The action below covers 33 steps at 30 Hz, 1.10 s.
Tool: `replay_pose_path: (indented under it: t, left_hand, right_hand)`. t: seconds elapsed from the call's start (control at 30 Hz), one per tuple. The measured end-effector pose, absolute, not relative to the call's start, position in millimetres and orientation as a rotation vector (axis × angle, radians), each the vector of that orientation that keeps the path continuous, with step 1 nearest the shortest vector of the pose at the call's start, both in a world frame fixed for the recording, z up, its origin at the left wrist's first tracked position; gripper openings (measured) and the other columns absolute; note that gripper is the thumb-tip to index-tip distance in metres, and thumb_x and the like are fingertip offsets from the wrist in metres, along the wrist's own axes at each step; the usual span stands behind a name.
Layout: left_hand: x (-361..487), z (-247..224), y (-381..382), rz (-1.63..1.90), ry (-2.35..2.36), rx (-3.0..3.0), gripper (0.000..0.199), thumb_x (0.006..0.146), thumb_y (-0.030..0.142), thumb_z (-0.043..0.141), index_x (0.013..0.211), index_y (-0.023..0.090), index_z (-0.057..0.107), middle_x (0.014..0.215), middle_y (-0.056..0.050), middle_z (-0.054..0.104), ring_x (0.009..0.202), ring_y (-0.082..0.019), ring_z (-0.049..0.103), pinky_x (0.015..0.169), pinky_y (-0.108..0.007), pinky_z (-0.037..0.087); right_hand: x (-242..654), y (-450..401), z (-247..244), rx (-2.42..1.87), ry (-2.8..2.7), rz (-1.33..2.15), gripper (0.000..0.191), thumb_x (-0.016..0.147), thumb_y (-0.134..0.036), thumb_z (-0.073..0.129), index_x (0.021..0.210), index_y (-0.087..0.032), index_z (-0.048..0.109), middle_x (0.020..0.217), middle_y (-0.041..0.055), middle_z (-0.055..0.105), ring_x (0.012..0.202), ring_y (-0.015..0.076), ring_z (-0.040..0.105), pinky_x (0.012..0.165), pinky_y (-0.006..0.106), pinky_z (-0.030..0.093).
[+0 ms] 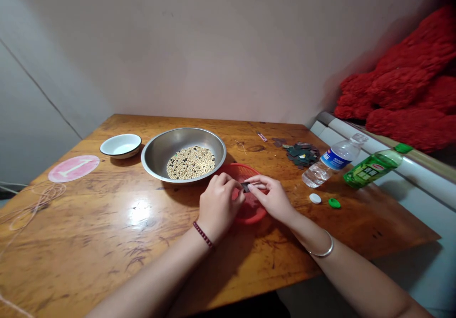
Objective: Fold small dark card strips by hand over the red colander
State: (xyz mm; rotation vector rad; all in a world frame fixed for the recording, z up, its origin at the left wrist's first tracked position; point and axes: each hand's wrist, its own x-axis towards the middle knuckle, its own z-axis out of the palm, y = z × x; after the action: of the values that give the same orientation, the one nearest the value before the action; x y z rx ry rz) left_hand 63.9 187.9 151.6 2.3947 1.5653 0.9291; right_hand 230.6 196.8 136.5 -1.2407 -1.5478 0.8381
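Both hands meet above a red plastic basket (pixel 251 217) near the middle of the table. Pinched between them is a small dark piece (pixel 245 186). My left hand (pixel 220 203), with a beaded bracelet at the wrist, has its fingers closed on the piece's left side. My right hand (pixel 272 197), its wrist circled by a silver bangle, grips the right side between thumb and fingers. Just behind and left of the basket, a wide steel bowl (pixel 156 166) holds pale beans (pixel 190 162) mixed with black ones. The basket's inside is partly hidden by the hands.
On the wooden table (pixel 107 242) are a white bowl (pixel 121 144), a pink disc (pixel 74 168), string (pixel 46 197), a dark pile of pieces (pixel 302 154), a clear bottle (pixel 331 162), a green bottle (pixel 374 166), a white cap (pixel 315 198) and a green cap (pixel 334 203).
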Motion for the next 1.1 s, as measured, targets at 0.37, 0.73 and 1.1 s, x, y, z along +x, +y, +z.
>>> replay_pose_path:
  t: [0.37, 0.73, 1.1]
  left_hand:
    - [57, 157, 200, 1.075, 1.493, 2.233, 0.006, 0.083, 0.026, 0.063, 0.081, 0.023, 0.068, 0.089, -0.001, 0.062, 0.087, -0.017, 0.057, 0.072, -0.027, 0.044]
    - [58, 147, 206, 1.094, 1.120, 2.111, 0.010, 0.077, 0.013, 0.062, 0.083, 0.020, 0.063, 0.081, 0.001, 0.070, 0.071, -0.012, 0.062, 0.066, -0.022, 0.047]
    - [58, 139, 208, 1.247, 1.069, 2.051, 0.009, 0.081, 0.023, 0.067, 0.084, 0.020, 0.059, 0.083, 0.000, 0.069, 0.073, -0.012, 0.064, 0.066, -0.021, 0.050]
  right_hand:
    - [233, 199, 138, -1.241, -1.441, 0.870, 0.018, 0.079, -0.033, 0.065, 0.090, -0.018, 0.067, 0.094, 0.0076, 0.075, 0.086, 0.0198, 0.072, 0.083, 0.033, 0.057]
    - [238, 201, 141, -1.233, -1.344, 0.943, 0.021, 0.079, -0.037, 0.066, 0.091, -0.019, 0.066, 0.092, 0.0072, 0.076, 0.086, 0.0206, 0.073, 0.078, 0.031, 0.057]
    - [238, 198, 146, -1.228, -1.378, 0.983, 0.023, 0.079, -0.038, 0.066, 0.090, -0.018, 0.067, 0.089, 0.0072, 0.076, 0.083, 0.0206, 0.073, 0.076, 0.031, 0.056]
